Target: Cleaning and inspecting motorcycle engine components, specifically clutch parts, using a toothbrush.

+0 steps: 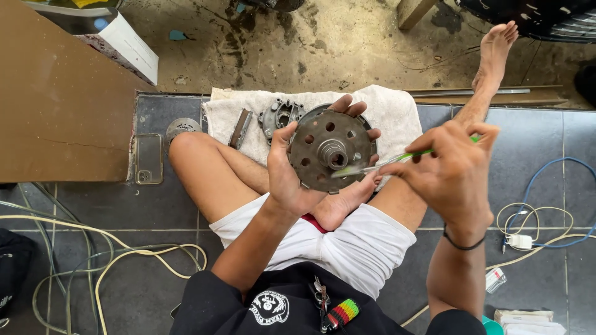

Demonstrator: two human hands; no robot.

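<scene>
From the head camera we see the left hand (292, 170) closed around the rim of a round rusty metal disc with holes (328, 149), thumb on its face and fingertips curled over the far edge, holding it up above the lap; the right hand (456, 170), just to the right of the disc, pinches a green-handled brush (388, 161), whose tip touches the disc's central hub; beyond the left hand lies a white towel (397, 108) with a grey metal housing (280, 116) on it; left of that hand, a phone (149, 159) on the tiles.
</scene>
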